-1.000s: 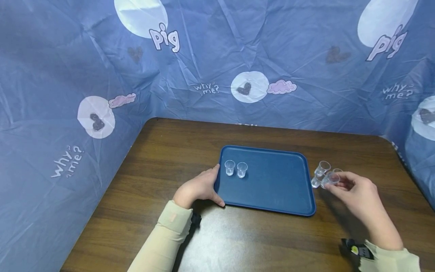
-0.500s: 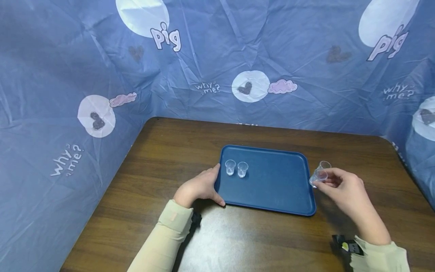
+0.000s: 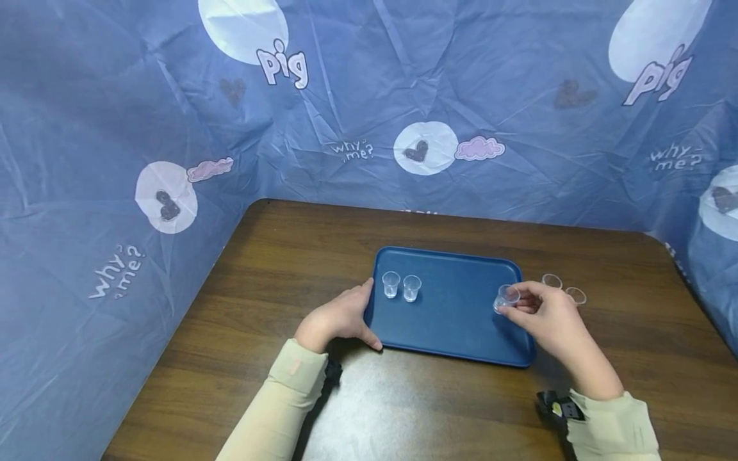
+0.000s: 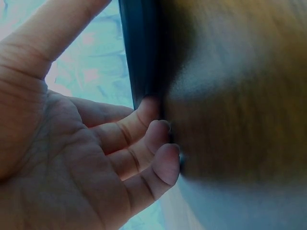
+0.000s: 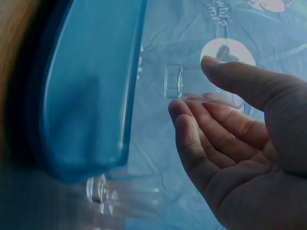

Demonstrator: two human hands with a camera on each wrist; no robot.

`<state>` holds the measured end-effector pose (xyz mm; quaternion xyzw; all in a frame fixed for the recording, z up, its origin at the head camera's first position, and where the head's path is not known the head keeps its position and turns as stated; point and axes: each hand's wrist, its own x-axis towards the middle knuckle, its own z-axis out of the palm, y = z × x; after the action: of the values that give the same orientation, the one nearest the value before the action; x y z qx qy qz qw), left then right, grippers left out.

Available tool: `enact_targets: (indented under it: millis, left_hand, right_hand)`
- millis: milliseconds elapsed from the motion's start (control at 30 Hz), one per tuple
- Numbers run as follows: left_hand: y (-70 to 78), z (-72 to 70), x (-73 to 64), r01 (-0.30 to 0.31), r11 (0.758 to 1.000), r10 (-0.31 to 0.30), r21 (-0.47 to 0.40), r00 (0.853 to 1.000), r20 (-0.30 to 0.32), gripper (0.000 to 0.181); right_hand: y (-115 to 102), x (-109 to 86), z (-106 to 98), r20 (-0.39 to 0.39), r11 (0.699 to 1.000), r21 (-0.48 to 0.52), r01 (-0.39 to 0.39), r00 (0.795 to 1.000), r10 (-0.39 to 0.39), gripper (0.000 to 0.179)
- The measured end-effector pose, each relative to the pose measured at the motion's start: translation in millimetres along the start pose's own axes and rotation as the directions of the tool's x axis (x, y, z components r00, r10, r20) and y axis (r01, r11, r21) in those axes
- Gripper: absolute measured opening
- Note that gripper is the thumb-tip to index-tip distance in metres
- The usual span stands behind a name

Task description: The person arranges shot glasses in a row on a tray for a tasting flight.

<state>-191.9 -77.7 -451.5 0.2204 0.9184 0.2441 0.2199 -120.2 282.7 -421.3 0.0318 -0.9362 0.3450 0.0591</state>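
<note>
My right hand [image 3: 550, 317] pinches a small clear shot glass [image 3: 505, 299] between thumb and fingers, upright and low over the right part of a blue tray [image 3: 452, 314]. The right wrist view shows the glass's thick base [image 5: 173, 81] standing out past the fingers, above the tray surface. At the tray's left end, my left hand [image 3: 339, 318] is spread around the near corner, fingers along the left side and thumb at the front edge. Its fingertips [image 4: 165, 165] rest against the tray rim. Two matching shot glasses, one [image 3: 391, 285] beside the other [image 3: 412, 289], stand upright on the tray's left side.
Right of the tray, behind my right hand, the rims of two more shot glasses show, one farther back [image 3: 551, 281] and one nearer [image 3: 576, 296]. The brown wooden table [image 3: 311, 243] ends at a blue printed cloth [image 3: 346, 102] hung behind and at the sides.
My right hand has lifted a shot glass from the group right of the tray and carried it left over the tray. My left hand has stayed at the tray's corner.
</note>
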Motion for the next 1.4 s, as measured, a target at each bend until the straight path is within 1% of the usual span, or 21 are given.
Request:
enact_targets:
  millis: [200,433,667,900,1100,1400]
  left_hand:
    - [0.3,-0.2,0.6,-0.002,1.0,0.002,0.0,1.0,0.005,0.136]
    - [-1.0,-0.2,1.2,-0.002,1.0,0.002,0.01,1.0,0.0,0.137]
    - [0.1,-1.3,-0.3,0.003,1.0,-0.003,0.004,1.0,0.003,0.137]
    - [1.6,-1.8,-2.2,0.006,1.0,-0.006,0.004,1.0,0.006,0.137]
    - [1.5,-1.7,-2.5,0.005,1.0,-0.005,0.005,1.0,0.007,0.137]
    - [1.3,-2.9,-1.9,-0.01,1.0,0.011,0.02,1.0,-0.002,0.137]
  right_hand:
    - [-8,5.0,8,0.002,1.0,-0.001,0.015,1.0,-0.015,0.03]
    - [-19,12.5,14,0.04,0.999,0.031,0.025,0.999,-0.026,0.031]
    - [-31,19.7,23,0.046,0.998,0.043,0.049,0.998,-0.051,0.03]
    - [-41,25.9,31,0.062,0.998,0.051,0.042,0.997,-0.045,0.03]
    - [-45,32.4,40,0.078,0.996,0.079,0.045,0.996,-0.051,0.03]
    - [-46,40.5,55,0.124,0.996,0.087,0.017,0.992,-0.028,0.028]
